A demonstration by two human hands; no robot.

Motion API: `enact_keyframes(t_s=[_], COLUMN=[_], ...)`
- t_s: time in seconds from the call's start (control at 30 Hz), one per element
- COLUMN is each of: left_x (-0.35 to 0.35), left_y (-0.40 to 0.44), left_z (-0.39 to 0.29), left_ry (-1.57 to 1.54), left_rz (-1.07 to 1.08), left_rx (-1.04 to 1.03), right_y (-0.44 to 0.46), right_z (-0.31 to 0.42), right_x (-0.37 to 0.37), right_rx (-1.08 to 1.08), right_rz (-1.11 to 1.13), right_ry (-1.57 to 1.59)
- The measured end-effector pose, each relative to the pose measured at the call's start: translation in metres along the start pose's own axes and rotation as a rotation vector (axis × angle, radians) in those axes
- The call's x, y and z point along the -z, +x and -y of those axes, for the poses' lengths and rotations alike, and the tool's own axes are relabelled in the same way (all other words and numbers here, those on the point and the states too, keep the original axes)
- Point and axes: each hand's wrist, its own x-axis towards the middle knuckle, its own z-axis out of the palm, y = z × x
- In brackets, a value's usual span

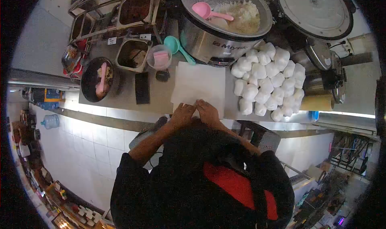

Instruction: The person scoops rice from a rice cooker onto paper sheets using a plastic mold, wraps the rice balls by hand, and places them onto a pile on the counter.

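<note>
A stack of white paper sheets (200, 82) lies on the counter in front of me, below the rice cooker. At its near edge my left hand (183, 113) has its fingers bent and pressed on the paper. My right hand (208, 112) is right beside it, its fingers drawn together on the same edge, thumbs close to each other. What lies under the fingertips is partly hidden. To the right, a heap of white wrapped bundles (263, 84) is piled on the counter.
An open rice cooker (213, 44) holds rice and a pink scoop (202, 10). Left are a turquoise scoop (173, 45), a plastic cup (159, 57), a black phone-like slab (142, 88), a dark bowl (90, 82) with a pink spoon, and metal food pans (132, 54). The cooker's lid (315, 10) is at right.
</note>
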Motion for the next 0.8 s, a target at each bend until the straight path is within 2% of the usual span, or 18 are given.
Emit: enact_keyframes(t_s=[0.03,0.1,0.17,0.27,0.37,0.4,0.47,0.57,0.6,0.67,0.73,0.77,0.8], left_x=[0.026,0.034,0.024,-0.057,-0.084,-0.075,-0.051,0.009,0.01,-0.001,-0.01,-0.01,0.004], left_y=[-0.006,-0.01,-0.013,0.024,0.036,0.027,0.006,0.011,0.021,0.047,0.067,0.072,0.068], left_z=[-0.005,-0.008,-0.007,0.024,0.057,0.059,0.064,0.055,0.058,0.069,0.087,0.093,0.086], left_ry=[-0.084,-0.186,-0.248,0.135,0.098,0.12,0.166,0.072,0.138,0.268,0.183,0.14,0.191], left_rz=[0.118,0.127,-0.11,-0.803,-0.839,-0.83,-0.811,-0.328,-0.36,-0.423,-0.706,-0.845,-0.739], left_rx=[0.044,0.053,-0.004,-0.163,-0.114,-0.155,-0.231,-0.056,-0.033,0.014,-0.107,-0.167,-0.12], right_y=[-0.001,-0.01,-0.01,-0.029,-0.051,-0.055,-0.034,-0.001,0.01,0.023,0.037,0.045,0.048], right_z=[0.0,0.002,0.001,-0.008,-0.03,-0.027,-0.02,-0.043,-0.048,-0.052,-0.058,-0.061,-0.063], right_x=[-0.001,0.003,0.01,-0.011,-0.005,0.005,0.041,0.029,0.022,0.014,0.02,0.029,0.033], right_rx=[0.021,0.031,0.058,0.042,0.048,0.057,-0.076,-0.388,-0.51,-0.412,-0.373,-0.39,-0.41], right_rz=[0.001,0.001,0.07,0.094,0.103,0.12,0.229,0.356,0.394,0.049,0.038,0.197,0.357], right_ry=[0.009,0.024,0.003,0.001,-0.142,-0.203,-0.007,0.137,0.162,-0.103,-0.17,-0.105,-0.039])
